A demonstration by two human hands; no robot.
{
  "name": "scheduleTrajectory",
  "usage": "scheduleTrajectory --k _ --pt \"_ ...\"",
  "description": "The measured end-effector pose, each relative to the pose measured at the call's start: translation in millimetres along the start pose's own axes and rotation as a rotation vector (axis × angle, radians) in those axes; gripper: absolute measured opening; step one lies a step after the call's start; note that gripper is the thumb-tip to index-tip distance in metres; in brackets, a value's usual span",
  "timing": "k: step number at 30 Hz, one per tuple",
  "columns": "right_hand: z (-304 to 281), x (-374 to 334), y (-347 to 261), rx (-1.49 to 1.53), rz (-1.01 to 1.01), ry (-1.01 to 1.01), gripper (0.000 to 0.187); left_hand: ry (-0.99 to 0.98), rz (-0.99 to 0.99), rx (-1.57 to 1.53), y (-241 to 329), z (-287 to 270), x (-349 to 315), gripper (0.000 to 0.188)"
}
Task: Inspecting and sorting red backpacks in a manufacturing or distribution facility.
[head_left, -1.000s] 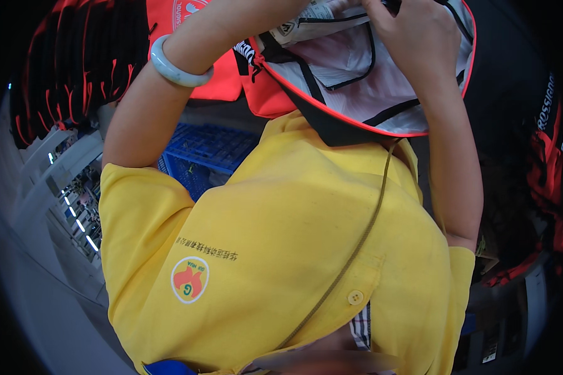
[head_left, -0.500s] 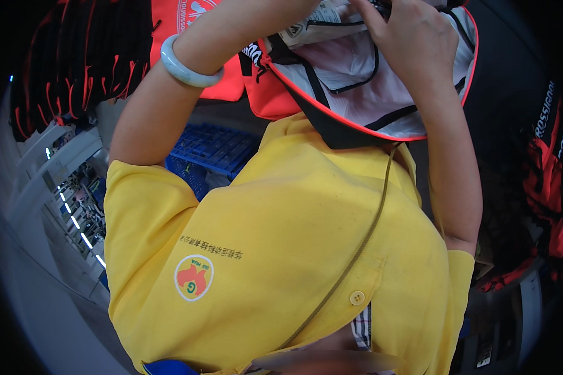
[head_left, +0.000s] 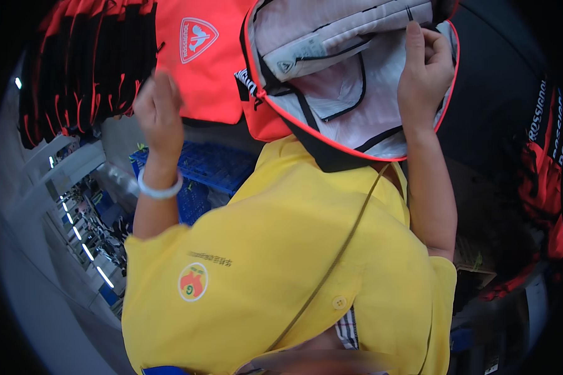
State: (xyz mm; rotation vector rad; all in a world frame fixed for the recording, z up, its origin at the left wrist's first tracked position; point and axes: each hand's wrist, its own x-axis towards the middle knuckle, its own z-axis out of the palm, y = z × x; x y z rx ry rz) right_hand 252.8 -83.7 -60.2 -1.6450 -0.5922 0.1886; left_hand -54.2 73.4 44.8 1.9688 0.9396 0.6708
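Note:
An open backpack (head_left: 381, 94) with a pale lining, black straps and a red-orange zipper edge lies in front of me. My right hand (head_left: 426, 78) is over its right side, thumb and index finger pinched together at a thin dark strip (head_left: 410, 14); what that strip belongs to is unclear. Inside the bag is a black-edged inner pocket (head_left: 331, 87), beside a padded pale panel (head_left: 350, 28). My left hand (head_left: 159, 109), with a pale bangle on its wrist, is off the bag to the left, near a flat red-orange bag (head_left: 200, 75). Motion smears its fingers.
Several black bags with red-orange trim (head_left: 84, 69) stand in a row at the far left. A blue plastic crate (head_left: 213, 165) is below the red-orange bag. More black and red bags (head_left: 541, 181) are at the right, above a cardboard box (head_left: 475, 269).
My left hand has left the open backpack and swung down to the left. My right hand has shifted slightly down, now pinching at the thin dark strip. The backpack's opening shows more.

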Motion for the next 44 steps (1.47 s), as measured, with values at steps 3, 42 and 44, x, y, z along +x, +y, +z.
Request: scheduleTrajectory --k 3,42,44 --pt "-4 0 10 0.087 0.063 0.041 0.031 -0.323 -0.455 0.721 -10 -25 -63 0.025" --pt "4 79 15 -0.342 0.155 -0.101 0.029 -0.135 -0.013 0.303 30 102 47 0.068" --pt "3 82 12 -0.552 0.049 -0.131 0.03 -0.143 0.004 0.343 30 101 46 0.069"
